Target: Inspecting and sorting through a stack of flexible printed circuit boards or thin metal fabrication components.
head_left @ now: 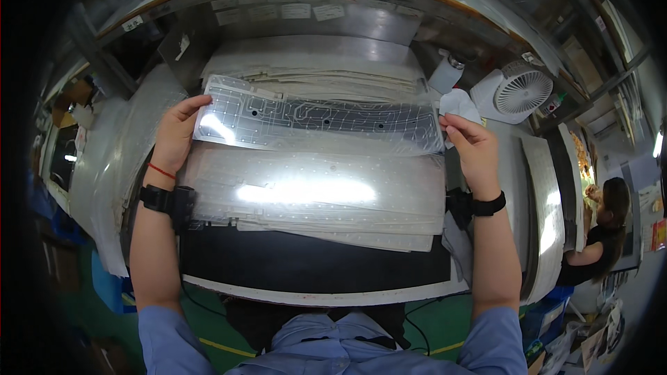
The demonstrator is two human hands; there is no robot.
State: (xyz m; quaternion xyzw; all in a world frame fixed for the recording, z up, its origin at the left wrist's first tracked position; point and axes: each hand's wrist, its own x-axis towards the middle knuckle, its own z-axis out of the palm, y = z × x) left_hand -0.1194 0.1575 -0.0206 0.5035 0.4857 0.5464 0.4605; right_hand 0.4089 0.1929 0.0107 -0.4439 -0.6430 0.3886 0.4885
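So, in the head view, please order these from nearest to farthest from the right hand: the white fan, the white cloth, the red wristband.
1. White cloth: touching the right hand, just above it.
2. White fan: farther up and right.
3. Red wristband: far left, on the other wrist.

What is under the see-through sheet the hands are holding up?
Under the clear sheet held by the left hand and right hand lies a stack of similar sheets on a black mat. The lower sheets are covered.
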